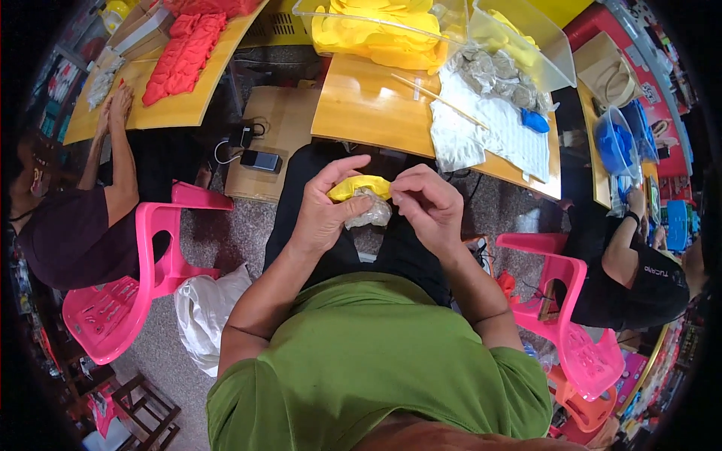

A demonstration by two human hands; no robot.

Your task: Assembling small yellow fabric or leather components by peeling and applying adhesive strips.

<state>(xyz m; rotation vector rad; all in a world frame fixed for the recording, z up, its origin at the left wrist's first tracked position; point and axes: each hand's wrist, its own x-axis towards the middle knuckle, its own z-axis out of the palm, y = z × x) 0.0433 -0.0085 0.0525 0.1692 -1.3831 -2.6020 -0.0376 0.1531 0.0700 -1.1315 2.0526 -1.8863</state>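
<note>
Evidently the head view, the only one, centres on a two-handed hold above the person's lap. The left hand point(322, 207) grasps the yellow piece point(353, 186) together with the grey bundle point(371, 215), its thumb across the near side and its fingers behind, probably so that both stay together while the other hand works at the edge. The right hand point(430, 201) has thumb and fingertips drawn together on the right end of the yellow piece, a light pinch that seems meant for control rather than strength. The bundle sits just under and against the yellow piece; its material is hard to make out.

Beyond the knees is the table point(357, 101), with a yellow pile point(380, 41) at its far side and grey bundles point(500, 71) to the right of it, both presumably within a forward reach. A stick point(440, 101) lies slantwise, partly over a white cloth point(455, 146), which perhaps shields the wood. A blue piece point(535, 120) rests near the cloth's right side. To the left, a co-worker's hands point(119, 105) are beside red pieces point(184, 56) on another table point(197, 98).
</note>
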